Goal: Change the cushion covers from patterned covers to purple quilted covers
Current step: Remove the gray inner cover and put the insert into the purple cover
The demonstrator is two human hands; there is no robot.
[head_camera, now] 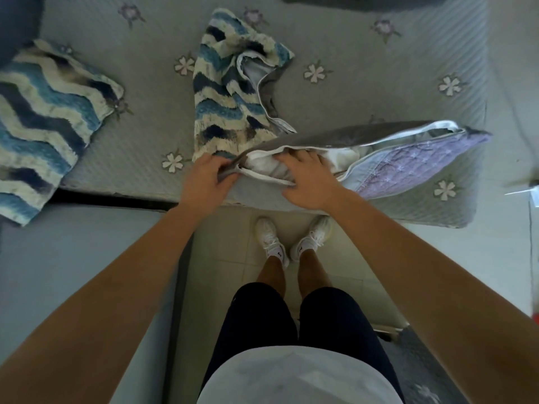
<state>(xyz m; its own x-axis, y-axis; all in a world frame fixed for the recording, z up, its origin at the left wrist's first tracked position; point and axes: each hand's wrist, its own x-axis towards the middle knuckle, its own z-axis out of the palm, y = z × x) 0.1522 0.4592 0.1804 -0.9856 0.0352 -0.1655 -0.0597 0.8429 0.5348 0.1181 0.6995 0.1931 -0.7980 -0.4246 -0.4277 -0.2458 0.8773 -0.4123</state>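
Purple quilted cover point(408, 164) lay at the near edge of the floral bedspread point(350, 91), mouth open, white cushion insert point(262, 166) showing inside. Left hand point(204, 179) pinched the opening's corner — right hand point(309, 179) lay spread on the insert. Behind it, an emptied patterned cover point(221, 97); far left, a patterned cushion point(43, 121).

grey quilt point(364, 83) w/ little flowers, laid flat | white sneakers point(312, 237) side by side on pale floor tiles point(224, 243) | dark shorts point(256, 322) | grey rug point(414, 368) bottom right
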